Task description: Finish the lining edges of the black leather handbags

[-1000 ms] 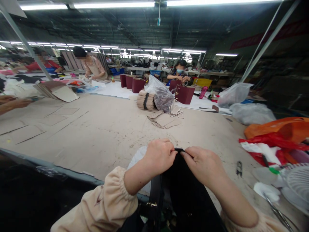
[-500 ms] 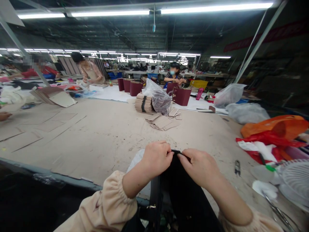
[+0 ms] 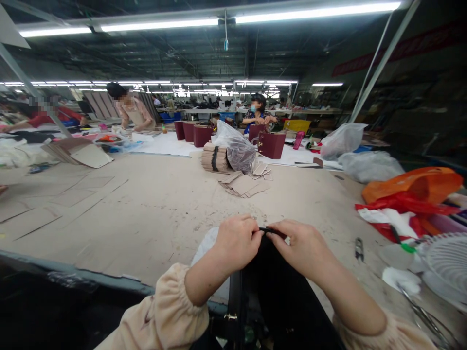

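Observation:
A black bag point(image 3: 272, 296) stands upright at the near edge of the worktable point(image 3: 156, 204), its strap with a gold buckle hanging down on the left. My left hand point(image 3: 237, 243) and my right hand point(image 3: 301, 248) are both closed in a pinch on the bag's top edge, fingertips almost touching at the middle. Something white point(image 3: 206, 240) lies behind the bag under my left hand.
Small thread snips point(image 3: 359, 248) lie right of my hands. Red and orange plastic bags point(image 3: 408, 194), a white fan point(image 3: 447, 265) and scissors point(image 3: 419, 308) fill the right side. Cardboard stacks point(image 3: 215, 158), a clear bag and maroon bags point(image 3: 272, 144) sit farther back. Other people work at the far tables.
My hands stay pinched on the bag's top edge and have drawn slightly closer together. The view has tilted a little; a hand at the far left has gone out of view.

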The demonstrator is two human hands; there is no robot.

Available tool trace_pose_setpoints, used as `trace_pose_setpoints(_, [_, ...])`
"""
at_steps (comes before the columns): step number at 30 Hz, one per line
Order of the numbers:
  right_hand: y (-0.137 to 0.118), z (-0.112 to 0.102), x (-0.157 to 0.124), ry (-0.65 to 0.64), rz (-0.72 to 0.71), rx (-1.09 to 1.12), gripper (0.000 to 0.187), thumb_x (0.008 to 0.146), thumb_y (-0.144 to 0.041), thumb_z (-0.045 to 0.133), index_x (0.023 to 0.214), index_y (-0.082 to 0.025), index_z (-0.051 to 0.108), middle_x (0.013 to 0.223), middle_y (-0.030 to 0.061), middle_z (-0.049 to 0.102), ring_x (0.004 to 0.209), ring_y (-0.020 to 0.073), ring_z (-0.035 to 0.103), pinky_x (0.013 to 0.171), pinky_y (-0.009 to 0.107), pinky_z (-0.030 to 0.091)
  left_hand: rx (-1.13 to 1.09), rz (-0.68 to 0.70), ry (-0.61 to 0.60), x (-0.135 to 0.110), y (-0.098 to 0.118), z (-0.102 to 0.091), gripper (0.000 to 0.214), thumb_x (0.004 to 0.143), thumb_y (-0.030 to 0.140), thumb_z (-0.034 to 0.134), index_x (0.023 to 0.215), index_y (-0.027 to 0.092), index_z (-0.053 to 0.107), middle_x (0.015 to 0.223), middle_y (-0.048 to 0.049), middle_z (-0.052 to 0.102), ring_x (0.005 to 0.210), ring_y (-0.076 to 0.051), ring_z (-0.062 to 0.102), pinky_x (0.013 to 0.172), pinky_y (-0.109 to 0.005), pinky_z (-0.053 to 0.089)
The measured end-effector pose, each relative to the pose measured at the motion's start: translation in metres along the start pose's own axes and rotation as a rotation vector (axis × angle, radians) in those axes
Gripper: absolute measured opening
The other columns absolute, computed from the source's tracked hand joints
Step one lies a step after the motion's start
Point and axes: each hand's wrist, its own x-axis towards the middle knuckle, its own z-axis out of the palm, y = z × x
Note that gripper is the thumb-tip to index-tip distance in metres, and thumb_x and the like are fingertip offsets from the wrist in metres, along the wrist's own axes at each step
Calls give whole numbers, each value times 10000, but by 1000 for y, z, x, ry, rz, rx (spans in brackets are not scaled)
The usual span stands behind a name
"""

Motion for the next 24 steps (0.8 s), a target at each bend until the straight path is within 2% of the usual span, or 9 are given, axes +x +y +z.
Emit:
trace_pose_setpoints(12, [-1, 1, 1, 3, 5, -129, 207, 870, -278, 505, 904, -287, 709, 878, -20, 715, 838, 173, 651, 694, 281, 431, -7, -13, 24, -1, 0, 3, 172, 834, 255, 572, 688, 186, 631, 786, -7, 666, 749, -150, 607, 679, -263, 415])
trace_pose_setpoints(18, [-6, -1, 4, -4, 20, -190, 225, 862, -253, 487, 871, -273, 711, 856, -9, 712, 828, 178, 649, 673, 292, 415, -115, -38, 19, 0, -2, 1, 137, 791, 252, 619, 669, 191, 608, 803, -3, 683, 770, -156, 620, 708, -264, 434])
trace_pose_setpoints(21, [-5, 0, 6, -9, 29, -171, 230, 857, -247, 484, 861, -274, 713, 838, -13, 709, 818, 176, 647, 666, 291, 406, -163, -87, -21, 0, -6, -5, 88, 744, 275, 669, 784, 213, 621, 844, 4, 695, 809, -183, 633, 740, -289, 454])
trace_pose_setpoints(24, [-5, 3, 7, -3, 29, -144, 225, 855, -257, 488, 836, -267, 712, 811, -15, 703, 789, 172, 643, 650, 291, 397, -239, -216, -49, -3, -13, -11, 380, 691, 322, 712, 1035, 223, 584, 944, -18, 703, 874, -221, 643, 796, -336, 474])
